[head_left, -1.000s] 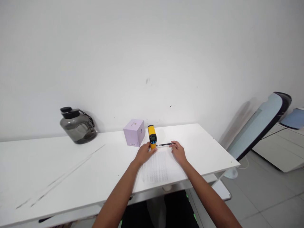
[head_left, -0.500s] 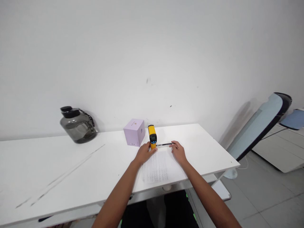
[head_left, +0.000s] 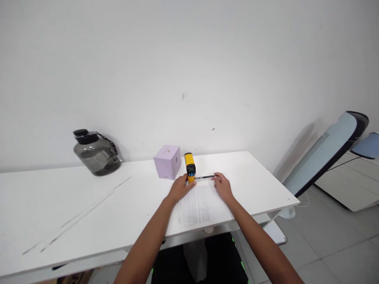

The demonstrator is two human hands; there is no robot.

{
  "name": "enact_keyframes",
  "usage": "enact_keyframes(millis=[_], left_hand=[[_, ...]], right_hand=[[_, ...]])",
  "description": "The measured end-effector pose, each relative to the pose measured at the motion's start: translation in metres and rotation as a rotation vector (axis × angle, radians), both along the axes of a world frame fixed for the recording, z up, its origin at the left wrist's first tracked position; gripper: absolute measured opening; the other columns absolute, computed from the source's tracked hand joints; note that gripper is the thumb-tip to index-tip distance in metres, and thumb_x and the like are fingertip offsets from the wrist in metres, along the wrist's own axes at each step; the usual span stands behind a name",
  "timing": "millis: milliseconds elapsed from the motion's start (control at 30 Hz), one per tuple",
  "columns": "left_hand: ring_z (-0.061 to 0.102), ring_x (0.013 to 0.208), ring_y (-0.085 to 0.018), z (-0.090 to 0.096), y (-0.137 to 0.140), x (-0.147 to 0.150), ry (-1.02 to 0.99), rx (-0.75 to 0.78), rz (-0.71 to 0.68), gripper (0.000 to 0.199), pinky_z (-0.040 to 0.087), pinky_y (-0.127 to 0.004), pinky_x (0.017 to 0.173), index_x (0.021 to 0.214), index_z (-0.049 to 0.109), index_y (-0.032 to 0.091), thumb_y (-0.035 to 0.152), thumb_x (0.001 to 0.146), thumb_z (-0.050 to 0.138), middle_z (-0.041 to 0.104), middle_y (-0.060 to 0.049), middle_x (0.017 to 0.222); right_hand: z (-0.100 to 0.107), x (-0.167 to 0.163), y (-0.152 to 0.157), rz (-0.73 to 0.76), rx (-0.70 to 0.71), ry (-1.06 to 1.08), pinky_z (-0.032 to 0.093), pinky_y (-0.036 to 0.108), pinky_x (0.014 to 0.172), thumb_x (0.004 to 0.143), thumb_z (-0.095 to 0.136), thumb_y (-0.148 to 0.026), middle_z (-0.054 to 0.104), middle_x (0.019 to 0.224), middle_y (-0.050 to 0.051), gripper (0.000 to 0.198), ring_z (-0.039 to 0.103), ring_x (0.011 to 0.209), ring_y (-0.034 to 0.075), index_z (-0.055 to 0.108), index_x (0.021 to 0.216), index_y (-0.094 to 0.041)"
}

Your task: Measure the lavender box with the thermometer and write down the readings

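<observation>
My left hand (head_left: 179, 188) is closed round the handle of a yellow and black infrared thermometer (head_left: 190, 163), whose small screen and blue buttons face me. To the right of its handle, a black pen (head_left: 205, 177) lies roughly level above the white table. The fingers of my right hand (head_left: 222, 185) are closed on the pen's right end. Below both hands is a sheet of paper (head_left: 194, 207) with faint, blurred print. A lilac box (head_left: 167, 162) stands just left of the thermometer.
A grey see-through water jug (head_left: 96, 154) with a black lid stands at the left back of the white table (head_left: 89, 213). Behind is a white wall. Beyond the table's right end, a pale blue panel with a black edge (head_left: 322, 154) leans by the wall.
The view has shifted slightly. Both hands keep nearly the same places, with the thermometer and pen still in them; the right fingers have shifted a little at the pen's end.
</observation>
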State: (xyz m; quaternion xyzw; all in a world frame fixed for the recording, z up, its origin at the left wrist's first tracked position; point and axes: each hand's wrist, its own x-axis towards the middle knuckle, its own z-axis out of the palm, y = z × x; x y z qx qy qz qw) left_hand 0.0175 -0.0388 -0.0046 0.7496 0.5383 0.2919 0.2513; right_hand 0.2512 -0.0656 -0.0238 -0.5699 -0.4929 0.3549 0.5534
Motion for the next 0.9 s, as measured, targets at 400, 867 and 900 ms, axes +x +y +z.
enact_keyframes(millis=[400,867,900], left_hand=[[0.061,0.087,-0.024,0.0029,-0.0015,0.0004,0.017,-0.008,0.007,0.044,0.044,-0.034,0.075,0.106,0.060,0.021,0.060,0.084,0.056,0.065,-0.007,0.097],[0.061,0.084,-0.023,0.0040,-0.0021,0.0008,0.034,0.013,0.017,0.042,0.043,-0.033,0.072,0.103,0.061,0.022,0.059,0.084,0.056,0.065,-0.007,0.094],[0.060,0.083,-0.023,0.0040,-0.0020,0.0008,0.036,0.012,0.016,0.042,0.043,-0.033,0.072,0.104,0.061,0.021,0.058,0.084,0.056,0.065,-0.007,0.094]], right_hand=[[-0.0025,-0.0012,0.0020,-0.006,0.024,0.016,0.053,0.033,0.064,0.081,0.056,-0.048,0.076,0.092,0.006,0.039,0.059,0.062,0.017,0.064,0.107,-0.021],[-0.0014,-0.0012,0.0006,-0.017,0.019,0.004,0.054,0.034,0.066,0.081,0.057,-0.045,0.076,0.094,0.007,0.038,0.060,0.064,0.017,0.065,0.108,-0.021],[-0.0015,-0.0012,0.0006,-0.019,0.021,0.005,0.054,0.034,0.066,0.081,0.057,-0.045,0.076,0.093,0.007,0.037,0.060,0.064,0.017,0.065,0.108,-0.021]])
